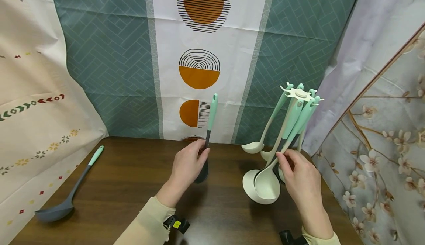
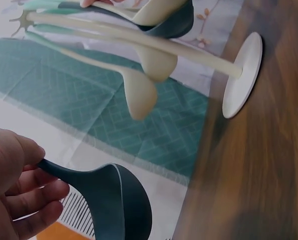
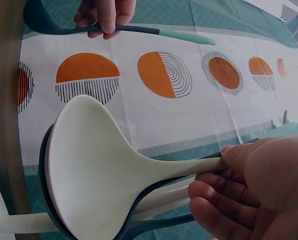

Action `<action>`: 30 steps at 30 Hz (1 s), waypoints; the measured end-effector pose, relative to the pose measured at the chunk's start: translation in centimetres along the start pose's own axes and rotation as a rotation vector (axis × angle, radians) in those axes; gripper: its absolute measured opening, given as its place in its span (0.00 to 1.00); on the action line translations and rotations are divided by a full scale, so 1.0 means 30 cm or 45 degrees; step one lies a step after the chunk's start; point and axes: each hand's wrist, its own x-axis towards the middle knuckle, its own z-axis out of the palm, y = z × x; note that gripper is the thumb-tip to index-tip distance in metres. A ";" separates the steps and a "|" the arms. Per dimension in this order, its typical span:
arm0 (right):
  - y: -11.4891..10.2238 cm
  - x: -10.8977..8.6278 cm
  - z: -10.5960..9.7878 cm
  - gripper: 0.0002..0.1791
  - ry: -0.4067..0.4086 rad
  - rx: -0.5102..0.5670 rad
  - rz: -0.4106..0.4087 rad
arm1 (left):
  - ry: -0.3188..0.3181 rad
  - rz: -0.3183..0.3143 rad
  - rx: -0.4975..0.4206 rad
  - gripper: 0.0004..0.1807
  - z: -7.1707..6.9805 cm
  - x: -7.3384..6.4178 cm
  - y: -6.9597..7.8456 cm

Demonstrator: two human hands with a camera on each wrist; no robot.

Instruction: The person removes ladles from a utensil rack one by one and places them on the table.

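Around the dark shaft of a grey ladle [image 2: 103,190], my left hand [image 1: 187,164] curls its thumb and fingers; the mint handle end [image 1: 213,114] points up and the bowl hangs down. To the right, my right hand [image 1: 300,180] pinches the shaft of a cream ladle [image 3: 88,165] between thumb and fingers. That ladle is at the front of a cream rotating utensil stand [image 1: 301,94], its mint handle up at the hooked top. Just behind its bowl, a dark ladle [image 3: 44,190] shows as a rim. The stand's round white base [image 2: 244,75] rests on the table.
Another grey ladle [image 1: 56,212] with a mint handle lies on the wooden table [image 1: 132,186] at the left. Several more utensils hang round the stand, among them a cream ladle [image 1: 253,147]. Patterned cloths [image 1: 109,53] hang behind and at both sides.
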 end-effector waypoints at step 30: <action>-0.004 -0.001 0.001 0.08 -0.004 -0.003 0.007 | -0.015 -0.054 0.189 0.06 -0.110 -0.048 -0.170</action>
